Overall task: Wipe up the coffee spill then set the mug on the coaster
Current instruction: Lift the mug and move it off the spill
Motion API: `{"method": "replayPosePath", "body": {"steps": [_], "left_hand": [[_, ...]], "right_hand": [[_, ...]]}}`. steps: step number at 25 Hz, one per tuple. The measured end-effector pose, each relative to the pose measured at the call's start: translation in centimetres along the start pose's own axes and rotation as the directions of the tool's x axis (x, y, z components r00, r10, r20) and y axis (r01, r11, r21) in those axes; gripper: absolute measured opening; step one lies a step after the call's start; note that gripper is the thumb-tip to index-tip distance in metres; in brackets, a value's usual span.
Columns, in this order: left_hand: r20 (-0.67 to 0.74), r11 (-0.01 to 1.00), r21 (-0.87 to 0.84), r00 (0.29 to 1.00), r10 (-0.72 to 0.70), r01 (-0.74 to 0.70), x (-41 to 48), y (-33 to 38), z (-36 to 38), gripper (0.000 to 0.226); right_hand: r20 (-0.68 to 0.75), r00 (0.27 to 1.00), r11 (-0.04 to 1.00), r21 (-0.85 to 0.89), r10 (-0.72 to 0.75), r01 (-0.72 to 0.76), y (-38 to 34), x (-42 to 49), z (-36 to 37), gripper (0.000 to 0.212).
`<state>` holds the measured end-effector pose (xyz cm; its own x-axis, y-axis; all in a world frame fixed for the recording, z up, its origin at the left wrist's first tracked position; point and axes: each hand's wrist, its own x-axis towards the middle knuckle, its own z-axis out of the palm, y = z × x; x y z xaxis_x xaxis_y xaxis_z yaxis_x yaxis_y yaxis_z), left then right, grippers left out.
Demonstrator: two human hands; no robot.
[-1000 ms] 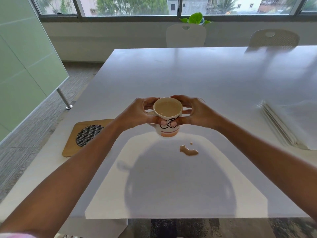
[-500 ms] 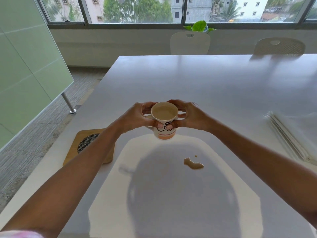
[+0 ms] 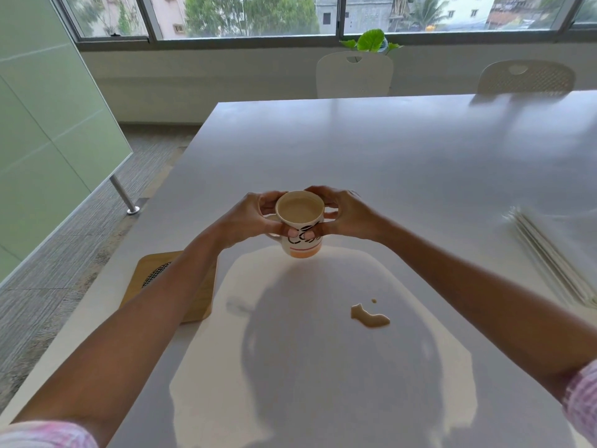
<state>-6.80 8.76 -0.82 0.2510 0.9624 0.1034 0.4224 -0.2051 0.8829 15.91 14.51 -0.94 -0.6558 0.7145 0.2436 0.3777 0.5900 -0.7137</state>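
**White table, mug held in both hands**

White table point(image 3: 387, 156) fills the view, wide and bare across its far half. Its left edge drops to grey carpet beside a green glass partition point(image 3: 48, 124), and its far edge meets two pale chairs point(image 3: 355, 76) under the window.

Near the middle, the left hand point(image 3: 248, 219) and right hand point(image 3: 349, 215) curl their fingers round a mug point(image 3: 302, 227) full of milky coffee. Whether its base touches the table cannot be told.

The wooden coaster point(image 3: 198, 305) lies by the left edge, partly under the left forearm. The coffee spill point(image 3: 370, 318) sits nearer the person, to the right of the mug and apart from it. A stack of paper napkins point(image 3: 549, 263) lies at the right.

Black looping letters on the mug are half covered by fingertips and cannot be read.
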Motion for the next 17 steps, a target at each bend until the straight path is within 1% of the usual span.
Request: {"method": "replayPosePath", "body": {"steps": [7, 10, 17], "left_hand": [[0.012, 1.0, -0.005, 1.0, -0.014, 0.014, 0.7, -0.6, -0.3, 0.065], [0.011, 1.0, 0.005, 1.0, -0.017, 0.017, 0.8, -0.7, -0.1, 0.064], [0.021, 0.999, -0.013, 0.999, -0.034, 0.034, 1.0, -0.7, 0.0, 0.064]], "right_hand": [[0.012, 1.0, 1.0, 0.009, 0.01, -0.01, 0.6, 0.6, 0.1, 0.065], [0.012, 1.0, 1.0, 0.011, 0.016, -0.016, 0.8, 0.6, 0.1, 0.065], [0.023, 0.998, 0.994, 0.086, 0.06, -0.062, 1.2, 0.6, 0.2, 0.066]]}}
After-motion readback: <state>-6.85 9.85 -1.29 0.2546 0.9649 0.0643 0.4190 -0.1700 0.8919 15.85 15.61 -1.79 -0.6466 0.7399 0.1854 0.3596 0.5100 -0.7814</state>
